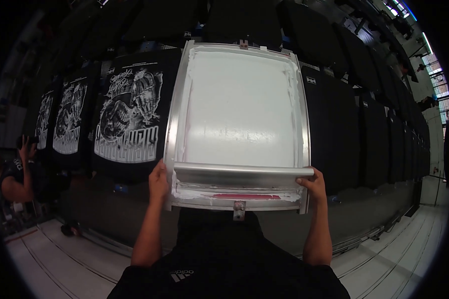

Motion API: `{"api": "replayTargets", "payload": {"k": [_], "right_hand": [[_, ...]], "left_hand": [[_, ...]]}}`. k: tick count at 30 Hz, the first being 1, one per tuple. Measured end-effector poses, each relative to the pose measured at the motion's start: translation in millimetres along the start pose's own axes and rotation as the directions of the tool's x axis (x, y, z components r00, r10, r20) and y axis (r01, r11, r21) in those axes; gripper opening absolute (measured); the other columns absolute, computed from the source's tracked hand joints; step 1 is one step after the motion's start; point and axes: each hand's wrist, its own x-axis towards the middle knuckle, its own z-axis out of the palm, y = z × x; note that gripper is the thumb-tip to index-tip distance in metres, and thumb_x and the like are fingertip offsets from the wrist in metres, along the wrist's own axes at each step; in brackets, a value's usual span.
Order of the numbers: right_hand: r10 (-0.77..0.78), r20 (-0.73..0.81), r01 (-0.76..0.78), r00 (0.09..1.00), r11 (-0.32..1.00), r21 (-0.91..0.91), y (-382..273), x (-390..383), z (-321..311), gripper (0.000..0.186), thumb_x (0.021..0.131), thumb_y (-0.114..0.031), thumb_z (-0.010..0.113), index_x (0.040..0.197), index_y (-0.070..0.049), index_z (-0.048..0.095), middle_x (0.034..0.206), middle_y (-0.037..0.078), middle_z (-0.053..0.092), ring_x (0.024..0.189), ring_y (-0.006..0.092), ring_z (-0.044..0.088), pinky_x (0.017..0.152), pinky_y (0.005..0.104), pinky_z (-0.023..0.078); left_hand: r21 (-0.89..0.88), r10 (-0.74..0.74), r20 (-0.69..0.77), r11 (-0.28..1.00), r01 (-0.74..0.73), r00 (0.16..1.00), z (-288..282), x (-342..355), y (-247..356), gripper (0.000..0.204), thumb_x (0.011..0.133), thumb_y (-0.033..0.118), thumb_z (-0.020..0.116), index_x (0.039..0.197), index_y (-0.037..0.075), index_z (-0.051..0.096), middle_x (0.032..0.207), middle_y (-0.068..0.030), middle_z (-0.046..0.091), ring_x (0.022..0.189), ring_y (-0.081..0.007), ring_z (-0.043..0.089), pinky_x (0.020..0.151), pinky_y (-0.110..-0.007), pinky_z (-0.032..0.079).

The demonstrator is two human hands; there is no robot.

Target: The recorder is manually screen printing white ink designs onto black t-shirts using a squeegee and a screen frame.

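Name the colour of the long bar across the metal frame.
The long bar is silvery grey with a metallic sheen, seen best in the head view.

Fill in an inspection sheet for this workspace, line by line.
Surface: white coating inside a metal frame, ragged along its edges.
Job's things: metal bar spanning the frame's near end.
Clutter: nothing seen.
Hands: left hand at the frame's left side, grip unclear; right hand holding the bar's right end.
Cables: nothing seen; much is dark.
Surroundings: printed black garments left, dark garments right, another person far left.
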Motion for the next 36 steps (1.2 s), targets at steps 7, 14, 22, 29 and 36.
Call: {"api": "replayTargets", "payload": {"k": [7, 14, 22, 29, 36], "right_hand": [[-0.010, 0.078, 0.009, 0.997, 1.000, 0.010, 21, 11, -20, 0.034, 0.069, -0.005, 0.082, 0.100, -0.001, 0.068, 0.090, 0.005, 0.070, 0.086, 0.0146, 0.065, 0.081, 0.0298, 0.051], [-0.006, 0.070, 0.006, 0.997, 1.000, -0.002, 17, 31, -29, 0.032, 0.072, -0.007, 0.083, 0.099, -0.002, 0.068, 0.093, 0.004, 0.069, 0.089, 0.0142, 0.065, 0.082, 0.0319, 0.055], [-0.025, 0.049, 0.026, 0.998, 1.000, -0.012, 16, 24, -29, 0.032, 0.070, -0.005, 0.082, 0.099, -0.002, 0.068, 0.091, 0.004, 0.069, 0.087, 0.0127, 0.063, 0.081, 0.0293, 0.052], [-0.046, 0.026, 0.045, 0.999, 0.999, 0.005, 20, 21, -27, 0.035, 0.069, -0.007, 0.083, 0.100, -0.001, 0.068, 0.092, 0.005, 0.069, 0.087, 0.0138, 0.063, 0.083, 0.0313, 0.052], [-0.042, 0.032, 0.043, 0.999, 0.998, -0.054, 28, 40, -31, 0.039, 0.070, -0.008, 0.084, 0.104, -0.001, 0.068, 0.095, 0.006, 0.069, 0.092, 0.0157, 0.064, 0.085, 0.0317, 0.051]], "left_hand": [[0.038, -0.066, -0.061, 0.997, 0.068, 0.996, 10, -2, -1, 0.043, 0.104, 0.029, 0.050, 0.132, -0.003, 0.058, 0.125, -0.0105, 0.065, 0.115, -0.0145, 0.057, 0.100, -0.027, 0.042], [0.073, -0.033, -0.102, 0.997, 0.040, 0.994, 22, -1, 5, 0.043, 0.102, 0.029, 0.055, 0.132, -0.002, 0.058, 0.123, -0.0116, 0.065, 0.113, -0.0151, 0.058, 0.099, -0.028, 0.043], [0.029, -0.034, -0.068, 0.999, 0.036, 0.997, 25, 6, 25, 0.045, 0.102, 0.032, 0.056, 0.130, -0.003, 0.059, 0.120, -0.0118, 0.066, 0.108, -0.0143, 0.059, 0.096, -0.027, 0.044], [-0.049, -0.012, 0.008, 0.999, 0.012, 1.000, 22, -6, 4, 0.046, 0.102, 0.032, 0.055, 0.131, -0.004, 0.057, 0.120, -0.0098, 0.066, 0.110, -0.0139, 0.058, 0.097, -0.026, 0.044], [0.103, -0.029, -0.102, 0.994, 0.040, 0.994, 31, 11, -5, 0.043, 0.102, 0.032, 0.054, 0.131, 0.000, 0.059, 0.124, -0.0106, 0.065, 0.111, -0.0156, 0.059, 0.098, -0.028, 0.044]]}}
